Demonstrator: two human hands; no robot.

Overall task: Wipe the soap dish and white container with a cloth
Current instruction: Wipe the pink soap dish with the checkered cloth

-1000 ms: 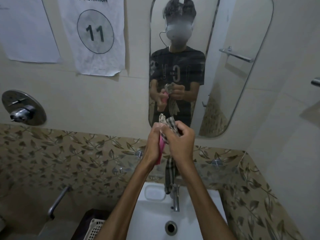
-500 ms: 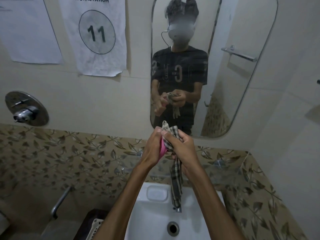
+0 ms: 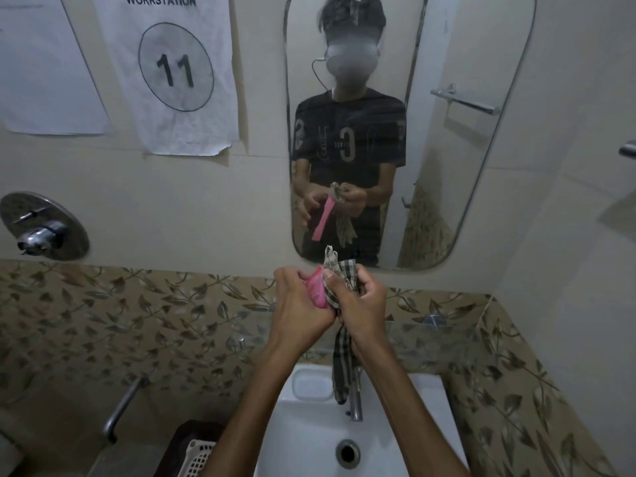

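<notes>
Your left hand (image 3: pixel 296 304) is grasping the pink soap dish (image 3: pixel 317 291); your right hand (image 3: pixel 359 304) is clenching the checked cloth (image 3: pixel 339 270) against it, above the sink (image 3: pixel 309 438).

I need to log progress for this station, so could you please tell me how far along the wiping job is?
Nothing can be confirmed as finished yet. In hand: the left hand holds the pink soap dish above the sink while the right hand presses the checked cloth against it. Still left: the white container, which is not visible in this view, so it looks not yet started.
</notes>
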